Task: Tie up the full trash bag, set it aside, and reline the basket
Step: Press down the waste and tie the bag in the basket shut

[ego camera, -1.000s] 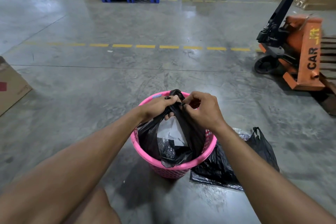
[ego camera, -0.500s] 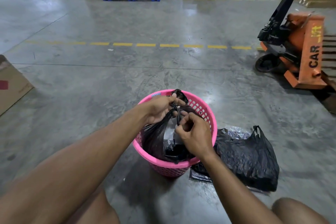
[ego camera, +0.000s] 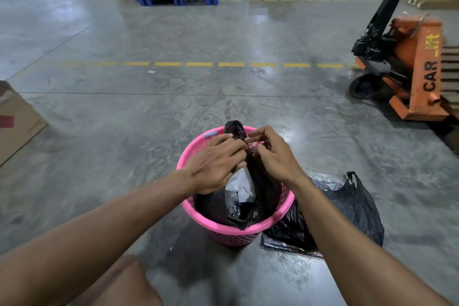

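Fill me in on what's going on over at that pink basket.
A person is crouched over a pink basket on the warehouse floor, tying up the black trash bag that sits inside it. The left hand and right hand are both pinching the bag's gathered top, and paper scraps show through a gap. The bag has not been lifted out yet. Another black bag lies on the floor to the right.

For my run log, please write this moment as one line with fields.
step: tying bag | left hand: grips bag top | right hand: grips bag top | full trash bag: in pink basket | spare bag: on floor
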Available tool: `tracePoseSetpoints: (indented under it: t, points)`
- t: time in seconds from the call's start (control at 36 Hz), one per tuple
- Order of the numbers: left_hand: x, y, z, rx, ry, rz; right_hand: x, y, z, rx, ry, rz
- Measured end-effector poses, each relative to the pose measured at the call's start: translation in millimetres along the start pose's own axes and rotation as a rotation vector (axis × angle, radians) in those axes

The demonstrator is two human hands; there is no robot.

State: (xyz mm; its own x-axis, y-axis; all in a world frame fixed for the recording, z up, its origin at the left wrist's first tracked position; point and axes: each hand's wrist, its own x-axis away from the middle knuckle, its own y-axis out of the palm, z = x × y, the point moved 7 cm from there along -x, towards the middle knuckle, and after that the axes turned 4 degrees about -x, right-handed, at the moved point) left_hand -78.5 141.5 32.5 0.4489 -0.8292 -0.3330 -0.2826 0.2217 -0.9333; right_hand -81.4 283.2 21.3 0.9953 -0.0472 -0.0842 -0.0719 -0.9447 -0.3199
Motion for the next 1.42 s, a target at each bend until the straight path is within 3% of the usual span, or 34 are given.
tracePoseSetpoints:
  t: [0.19,0.33,0.44,0.53,0.75,1.06,1.17,1.31,1.42]
  points:
    - [4,8,3,0.039,0.034,0.062,-18,7,-22,-0.099,-0.024,-0.235]
    - [2,5,4,0.146,0.021,0.048,-31,-8,-17,-0.038,-0.047,-0.136]
    - [11,6,-12,0.367,-0.305,0.158,-31,-13,0,0.054,-0.021,-0.061]
    - [17,1,-20,0.247,-0.488,0.204,-27,-12,8,0.068,0.004,-0.056]
    - [39,28,-31,-0.13,-0.574,-0.06,-30,-19,7,0.46,-0.062,-0.132]
    - [85,55,-36,-0.242,-0.592,-0.423,-21,-25,58,1.014,0.002,-0.058]
    - [95,58,-35,-0.277,-0.579,-0.514,-17,-29,73,1.1,0.019,-0.037]
    - [99,57,-39,-0.247,-0.583,-0.508,-11,-25,76,1.145,0.019,-0.018]
    - [97,51,-44,0.073,-0.574,-0.297,-12,-27,72,1.104,0.02,0.002]
